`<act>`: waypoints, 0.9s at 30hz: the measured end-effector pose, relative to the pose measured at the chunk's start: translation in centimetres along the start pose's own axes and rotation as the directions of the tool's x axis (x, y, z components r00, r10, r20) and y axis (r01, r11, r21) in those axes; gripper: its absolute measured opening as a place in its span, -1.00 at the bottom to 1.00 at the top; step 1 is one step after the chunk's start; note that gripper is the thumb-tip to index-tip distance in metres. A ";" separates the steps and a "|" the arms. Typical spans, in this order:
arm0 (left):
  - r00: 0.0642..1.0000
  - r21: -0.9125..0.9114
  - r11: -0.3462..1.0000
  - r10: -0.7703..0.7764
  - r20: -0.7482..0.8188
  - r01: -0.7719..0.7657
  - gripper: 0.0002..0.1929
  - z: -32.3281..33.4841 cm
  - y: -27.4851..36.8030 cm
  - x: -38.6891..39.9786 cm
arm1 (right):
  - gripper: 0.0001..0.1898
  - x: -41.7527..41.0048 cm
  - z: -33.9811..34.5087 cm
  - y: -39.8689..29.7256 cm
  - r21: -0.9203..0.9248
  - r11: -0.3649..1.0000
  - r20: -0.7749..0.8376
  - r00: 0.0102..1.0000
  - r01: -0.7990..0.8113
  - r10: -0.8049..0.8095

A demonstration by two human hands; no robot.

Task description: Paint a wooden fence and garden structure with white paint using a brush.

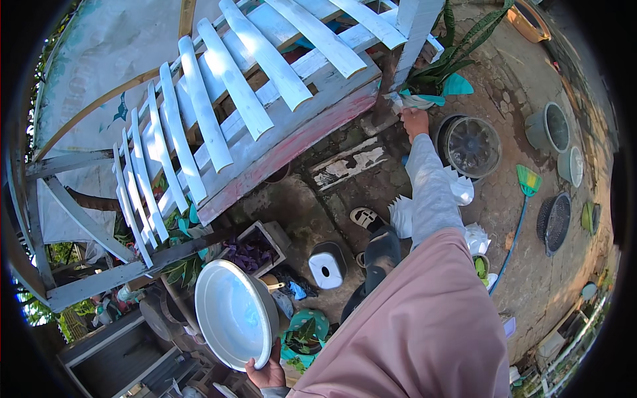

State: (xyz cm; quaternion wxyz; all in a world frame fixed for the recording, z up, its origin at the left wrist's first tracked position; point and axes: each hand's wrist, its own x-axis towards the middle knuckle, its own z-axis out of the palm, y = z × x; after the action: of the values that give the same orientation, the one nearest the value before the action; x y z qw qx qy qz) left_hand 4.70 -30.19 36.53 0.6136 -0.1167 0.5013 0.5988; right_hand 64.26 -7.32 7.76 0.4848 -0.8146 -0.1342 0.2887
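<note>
My left hand [267,370] is at the bottom, with its fingers over the rim of a large white plastic basin [234,313], which is tilted and shows a bluish-white inside. My right hand [415,122] reaches far out to the upper right, its fingers closed at the foot of a white-painted wooden post [410,45]. Beside the fingers lies a teal and white cloth [423,101]; whether they grip it or the post, I cannot tell. A slatted wooden bench [288,129], painted white, stands at the upper left.
A lidded round tub [473,147] sits right of my right forearm. A white-topped stool [326,268] and a rectangular planter with purple leaves [256,248] stand near my feet. A green broom [528,179], grey buckets [547,127] and a dark colander [555,224] are at the right.
</note>
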 end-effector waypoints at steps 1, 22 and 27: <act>0.999 -0.044 0.999 -0.030 0.032 0.032 -0.26 -0.1 0.1 0.1 | -0.74 -1.0 -0.3 -0.4 0.071 0.994 -0.044 0.996 0.081 -0.078; 0.999 -0.011 0.999 -0.037 -0.030 0.036 -0.28 3.5 -0.9 3.1 | -0.74 -1.8 2.8 4.3 0.500 0.821 -0.041 0.939 -0.277 0.342; 0.987 -0.178 0.971 -0.154 0.053 0.161 -0.24 3.2 -0.9 4.0 | -0.69 1.7 2.7 5.5 -0.220 0.971 -0.296 0.955 -0.097 0.028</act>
State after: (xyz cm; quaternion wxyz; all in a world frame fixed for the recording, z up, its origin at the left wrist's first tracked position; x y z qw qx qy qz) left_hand 6.11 -25.56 34.66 0.6557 -0.2000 0.4216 0.5936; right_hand 63.64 -7.31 1.48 0.3912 -0.9031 -0.0683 0.1636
